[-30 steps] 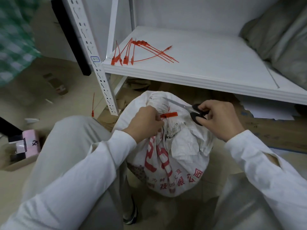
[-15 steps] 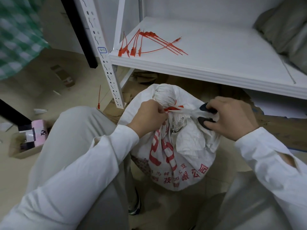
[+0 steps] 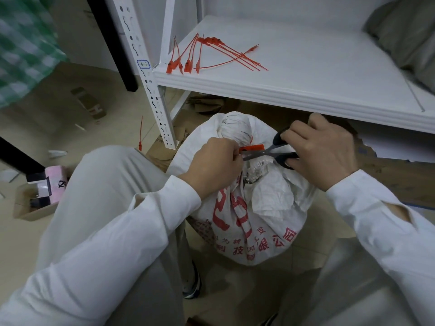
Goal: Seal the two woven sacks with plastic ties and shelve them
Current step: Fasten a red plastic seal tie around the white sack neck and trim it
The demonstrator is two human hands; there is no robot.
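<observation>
Now the right grip [image 3: 322, 154] is clenched through the black loops of the scissors [image 3: 263, 152]. A second ago the blades pointed up and away over the sack's crown. They have since swung down to lie against the red plastic tie [image 3: 253, 148] at the sack's neck, with their tips reaching the left fingers. The left grip [image 3: 211, 165] pinches the tie on the near-left side of that neck, as it did before. The tail it holds is hidden under the fingers. The blades look almost together, but I cannot tell whether the cut is through.

The white woven sack [image 3: 259, 208], printed in red, stands on the floor between the person's knees with its mouth gathered and cinched. Sealing this one looks done apart from trimming the spare tail, and shelving it is yet to come.

Beyond and above the sack, spare red ties [image 3: 211, 55] lie at the left corner of the white shelf [image 3: 294, 95]. Far to the sack's upper right, a grey bundle [image 3: 404, 36] lies on that shelf and may be the other sack. Left of the sack, one loose tie [image 3: 140, 145] lies on the floor.
</observation>
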